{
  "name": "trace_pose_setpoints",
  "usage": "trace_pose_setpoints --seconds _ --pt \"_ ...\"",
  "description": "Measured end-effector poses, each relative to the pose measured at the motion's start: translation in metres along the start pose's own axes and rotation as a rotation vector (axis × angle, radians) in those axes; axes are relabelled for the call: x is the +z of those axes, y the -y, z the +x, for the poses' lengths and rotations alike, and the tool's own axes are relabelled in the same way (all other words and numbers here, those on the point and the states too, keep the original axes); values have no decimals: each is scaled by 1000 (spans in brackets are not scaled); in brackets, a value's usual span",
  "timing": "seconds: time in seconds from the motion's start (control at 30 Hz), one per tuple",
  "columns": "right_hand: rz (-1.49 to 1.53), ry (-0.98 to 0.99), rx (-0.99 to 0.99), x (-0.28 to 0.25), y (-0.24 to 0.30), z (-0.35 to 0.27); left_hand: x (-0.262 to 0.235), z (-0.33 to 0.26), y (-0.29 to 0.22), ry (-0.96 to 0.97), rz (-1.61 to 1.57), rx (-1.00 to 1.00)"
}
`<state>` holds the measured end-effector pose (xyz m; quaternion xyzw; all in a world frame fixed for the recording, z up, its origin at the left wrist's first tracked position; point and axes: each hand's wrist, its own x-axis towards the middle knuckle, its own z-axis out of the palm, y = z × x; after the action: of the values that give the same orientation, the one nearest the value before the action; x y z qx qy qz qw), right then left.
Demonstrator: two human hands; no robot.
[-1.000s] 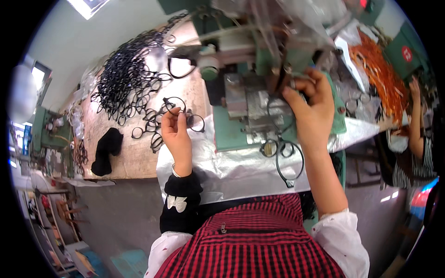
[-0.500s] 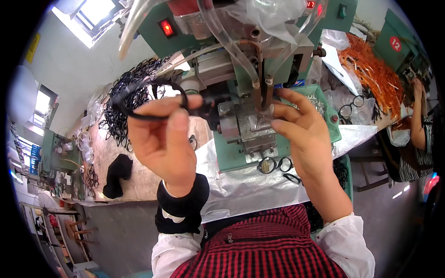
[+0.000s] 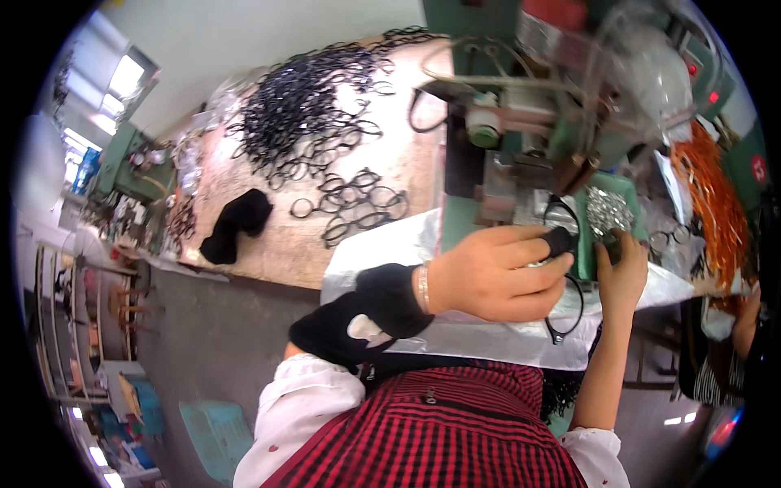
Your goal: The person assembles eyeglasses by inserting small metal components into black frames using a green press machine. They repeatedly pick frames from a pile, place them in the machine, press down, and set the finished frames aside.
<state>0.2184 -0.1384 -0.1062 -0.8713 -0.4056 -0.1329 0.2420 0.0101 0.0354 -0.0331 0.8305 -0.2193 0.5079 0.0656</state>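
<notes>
My left hand, back upward, is closed around a black eyeglass frame in front of the machine. One rim rises past the fingertips toward the tray, and the other hangs below them. A black cover sits on one fingertip. To its right, my right hand is at the near side of a green tray of small shiny metal parts. Its thumb and forefinger look apart, with their tips near the parts; the other fingers are partly hidden. The metal fixture of the machine lies just beyond my left hand.
Black eyeglass frames are heaped on the wooden table at the left, with a black cloth near its edge. Plastic tubes and the green machine stand ahead. Orange strips and another person's arm are at the right.
My left hand has come right and down with the eyeglass frame, past the fixture. My right hand has left the fixture for the tray of metal parts. The view has swung left.
</notes>
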Motion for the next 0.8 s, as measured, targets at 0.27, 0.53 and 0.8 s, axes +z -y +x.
trace_pose_setpoints --seconds 0.27,0.53,0.8 --pt "-7 -103 -10 23 10 35 -67 -28 -69 78 165 -474" --pt "155 -209 3 22 19 40 -170 -47 -16 68 956 -835" --pt "261 -284 21 18 7 15 -106 -174 45 484 795 -1044"
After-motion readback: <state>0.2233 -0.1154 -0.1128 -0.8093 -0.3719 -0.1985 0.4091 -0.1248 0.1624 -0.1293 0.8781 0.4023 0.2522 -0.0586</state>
